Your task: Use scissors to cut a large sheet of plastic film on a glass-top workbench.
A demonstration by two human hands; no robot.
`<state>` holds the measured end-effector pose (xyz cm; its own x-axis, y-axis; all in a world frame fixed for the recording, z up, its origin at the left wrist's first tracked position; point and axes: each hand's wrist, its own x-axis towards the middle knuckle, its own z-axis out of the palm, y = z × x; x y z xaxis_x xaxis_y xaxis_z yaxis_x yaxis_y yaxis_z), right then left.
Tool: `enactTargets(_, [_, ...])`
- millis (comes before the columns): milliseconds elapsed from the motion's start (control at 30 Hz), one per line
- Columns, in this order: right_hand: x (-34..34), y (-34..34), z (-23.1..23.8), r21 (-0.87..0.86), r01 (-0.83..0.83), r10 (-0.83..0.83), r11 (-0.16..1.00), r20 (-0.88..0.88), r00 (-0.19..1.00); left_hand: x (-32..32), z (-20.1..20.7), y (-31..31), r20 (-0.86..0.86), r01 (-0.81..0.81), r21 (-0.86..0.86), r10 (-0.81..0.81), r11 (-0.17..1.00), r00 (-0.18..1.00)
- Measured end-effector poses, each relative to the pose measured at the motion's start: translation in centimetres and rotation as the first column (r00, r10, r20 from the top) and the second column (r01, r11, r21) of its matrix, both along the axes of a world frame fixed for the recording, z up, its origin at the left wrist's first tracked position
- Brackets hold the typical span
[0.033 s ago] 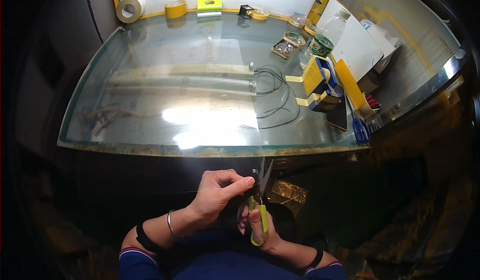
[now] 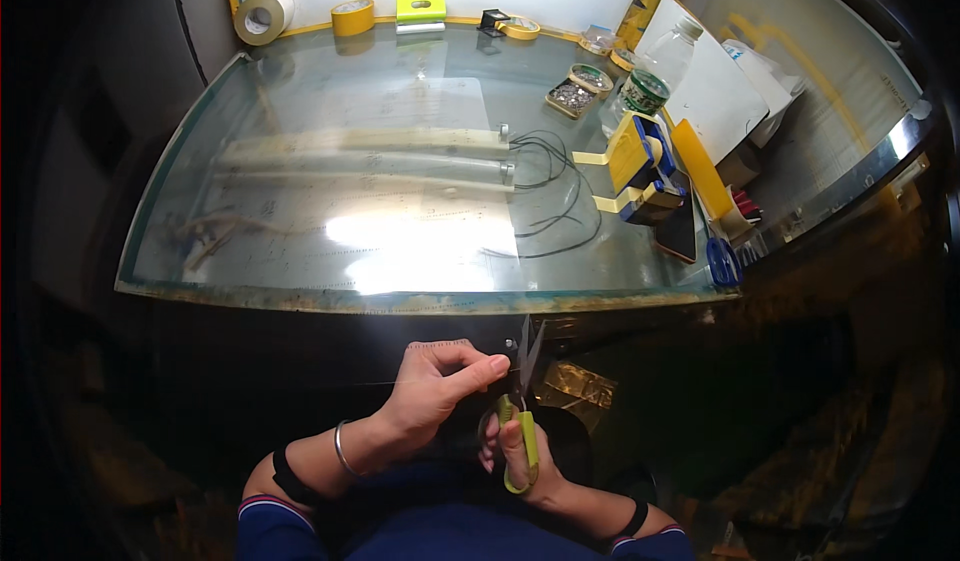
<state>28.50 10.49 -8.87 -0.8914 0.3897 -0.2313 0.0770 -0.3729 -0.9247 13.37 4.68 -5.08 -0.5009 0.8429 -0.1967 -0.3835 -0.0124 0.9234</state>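
Observation:
My left hand (image 2: 440,386) is closed in a pinch, thumb against forefinger, on what looks like a thin clear film. The film barely shows; a row of small dark marks crosses my knuckles, and a faint pale line runs off to the left. In my right hand (image 2: 520,451) is a pair of scissors (image 2: 521,421) with yellow-green handles, fingers and thumb in the loops. Its blades point away from me and stand slightly apart, close to the left fingertips. Whether the film lies between the blades is too fine to make out.
Beyond my hands is a lit glass-topped table (image 2: 600,271), with cables beneath the glass. A tape dispenser (image 2: 635,166), blue-handled scissors (image 2: 722,261) and a tin of small pieces (image 2: 570,98) stand at the right. Tape rolls (image 2: 352,19) and a green hole punch (image 2: 420,7) line the back.

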Motion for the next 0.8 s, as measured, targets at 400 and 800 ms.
enactTargets(400, [0.7,1.0,1.2,-0.010,-0.076,0.076,0.997,0.292,0.953,0.3,-1.3,-0.7,0.215,-0.046,0.019,0.041,0.999,0.976])
enactTargets(800, [0.3,1.7,2.7,0.059,-0.049,0.026,0.997,0.333,0.942,1.3,-0.9,-1.1,0.263,0.016,-0.061,0.001,0.998,0.965])
